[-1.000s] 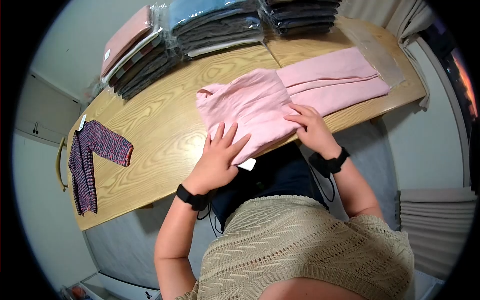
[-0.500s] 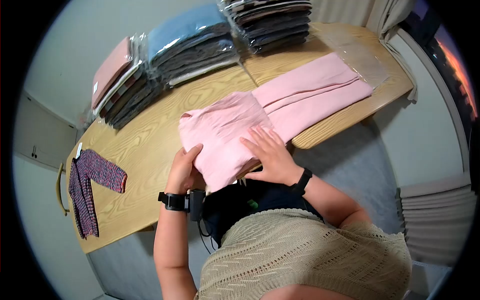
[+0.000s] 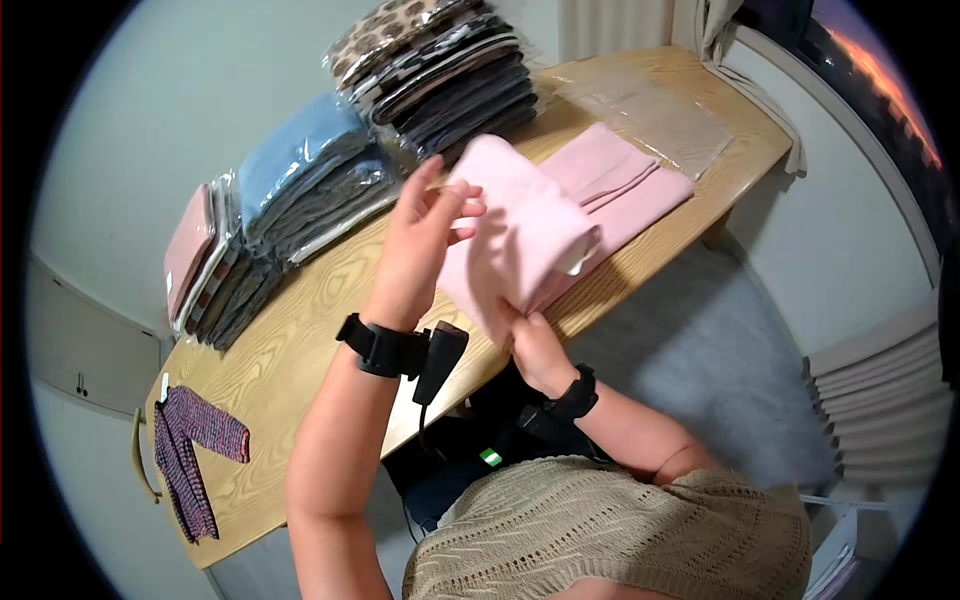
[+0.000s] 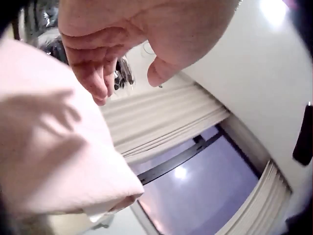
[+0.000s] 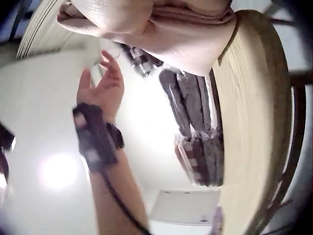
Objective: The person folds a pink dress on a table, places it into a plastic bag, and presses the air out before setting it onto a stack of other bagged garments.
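A long pink scarf [image 3: 505, 225] has its folded end raised and tilted above the table, while the flat layered part [image 3: 645, 205] lies behind it. My right hand [image 3: 542, 357] grips the raised end at its near lower corner. Fingers slightly bent, my left hand [image 3: 412, 250] is lifted at the left side of the scarf and holds nothing. Its shadow falls across the pink cloth [image 4: 44, 156] in the left wrist view. A white tag [image 3: 575, 264] peeks out of the fold at the right.
Stacks of folded textiles in clear bags line the back: a pink-topped stack [image 3: 190, 245], a blue-topped one [image 3: 300, 165] and a leopard-print-topped one [image 3: 400, 40]. A clear plastic bag [image 3: 690, 135] lies at the far right of the wooden table [image 3: 330, 330]. A small knitted garment [image 3: 190, 450] lies left.
Both hands were at the scarf lying on the table. Now the right hand has its folded end lifted, and the left hand has come off and risen. The view has shifted too.
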`<state>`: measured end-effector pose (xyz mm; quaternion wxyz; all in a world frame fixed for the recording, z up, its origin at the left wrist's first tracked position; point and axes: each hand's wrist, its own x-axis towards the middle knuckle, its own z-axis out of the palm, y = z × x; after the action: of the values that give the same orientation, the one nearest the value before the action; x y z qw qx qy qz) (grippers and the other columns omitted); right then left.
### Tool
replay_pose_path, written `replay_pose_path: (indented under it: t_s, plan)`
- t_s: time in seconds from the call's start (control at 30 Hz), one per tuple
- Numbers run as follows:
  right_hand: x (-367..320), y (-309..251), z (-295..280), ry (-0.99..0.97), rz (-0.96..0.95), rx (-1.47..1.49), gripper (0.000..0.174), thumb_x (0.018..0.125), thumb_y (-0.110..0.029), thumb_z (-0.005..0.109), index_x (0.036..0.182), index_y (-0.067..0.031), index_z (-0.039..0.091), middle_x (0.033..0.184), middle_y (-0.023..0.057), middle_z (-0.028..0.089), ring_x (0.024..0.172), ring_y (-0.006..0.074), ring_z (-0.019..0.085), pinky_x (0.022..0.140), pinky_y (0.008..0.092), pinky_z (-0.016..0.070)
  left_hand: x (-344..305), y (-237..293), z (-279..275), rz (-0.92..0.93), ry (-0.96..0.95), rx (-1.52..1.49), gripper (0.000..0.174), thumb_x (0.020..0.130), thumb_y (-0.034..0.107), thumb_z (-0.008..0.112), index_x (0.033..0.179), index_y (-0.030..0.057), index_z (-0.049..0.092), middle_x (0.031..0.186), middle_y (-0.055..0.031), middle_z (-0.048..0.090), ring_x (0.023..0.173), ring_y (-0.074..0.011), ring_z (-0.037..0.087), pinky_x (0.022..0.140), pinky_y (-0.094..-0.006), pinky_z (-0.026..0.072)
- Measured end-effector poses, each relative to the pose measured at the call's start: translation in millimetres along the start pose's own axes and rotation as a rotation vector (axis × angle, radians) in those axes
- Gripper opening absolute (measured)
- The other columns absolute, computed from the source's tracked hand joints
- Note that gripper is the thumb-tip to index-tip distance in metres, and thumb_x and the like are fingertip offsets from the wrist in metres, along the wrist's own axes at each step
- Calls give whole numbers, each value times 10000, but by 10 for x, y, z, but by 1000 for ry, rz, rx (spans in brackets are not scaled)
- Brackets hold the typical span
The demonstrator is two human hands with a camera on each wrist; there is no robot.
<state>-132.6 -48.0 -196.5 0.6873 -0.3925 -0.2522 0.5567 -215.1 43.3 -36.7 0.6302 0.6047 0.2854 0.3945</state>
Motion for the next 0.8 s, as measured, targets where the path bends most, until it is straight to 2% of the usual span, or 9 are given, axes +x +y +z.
replay_pose_path:
  t_s: [0.03,0.1,0.2,0.37,0.63,0.7,0.73,0.77,0.8]
  plan:
    - [43,-43,-73,4,-7,6,337,946,-184,423,1235,-9,426,1216,95,509,1116,197,481,939,329,391,46,-101,21,47,-61,179,517,907,180,535,1347,12,321,1095,-117,580,988,-168,556,802,-283,454]
    - [119,-89,-212,81,221,547,342,960,-221,364,1232,-25,427,1215,86,518,1126,180,487,950,332,406,110,-438,-31,120,-168,483,413,918,194,522,1295,49,439,1137,-94,572,1061,-162,519,877,-288,426]
    - [135,-197,-310,-91,305,631,347,963,-228,330,1241,-42,422,1233,80,509,1135,183,492,972,345,403,14,-551,4,149,-323,790,413,908,188,537,1296,74,456,1226,-128,534,1148,-199,486,957,-292,375]
    - [121,-233,-277,-90,281,618,331,957,-204,373,1239,-39,427,1207,85,516,1102,161,505,934,315,414,-30,-809,-98,186,-429,1140,475,939,406,385,1368,202,371,1455,-93,278,1375,-332,127,1060,-564,90]
    - [-47,-331,-346,-300,424,199,287,916,-214,471,1136,-40,532,1064,92,607,928,160,586,763,306,457,-86,-1022,-102,242,-352,1492,550,855,496,474,1353,276,392,1457,-102,256,1341,-410,163,998,-642,172]
    - [-173,-729,-391,-461,28,-969,213,870,-173,556,981,0,612,915,107,646,848,136,609,759,274,471,-101,-1028,-92,248,-358,1512,559,845,495,488,1351,275,396,1456,-100,258,1339,-409,169,995,-644,178]
    - [-233,-897,-395,-333,-96,-991,217,840,-183,591,833,32,627,769,127,632,723,132,607,683,277,480,-109,-1028,-87,255,-363,1537,569,834,495,503,1348,274,401,1455,-99,261,1337,-407,175,991,-645,184]
    - [-219,-1139,-387,-262,-51,-1056,196,807,-201,602,840,-10,636,754,170,613,698,287,610,633,354,474,-115,-1061,-96,280,-351,1545,584,818,491,524,1345,269,406,1453,-98,264,1334,-406,185,982,-650,196]
    - [-144,-1132,-465,-151,-434,-1098,187,816,-204,596,903,-48,649,834,161,624,775,286,604,720,372,474,-121,-1075,-97,271,-346,1539,584,818,491,524,1345,269,406,1453,-98,264,1334,-406,185,982,-650,196]
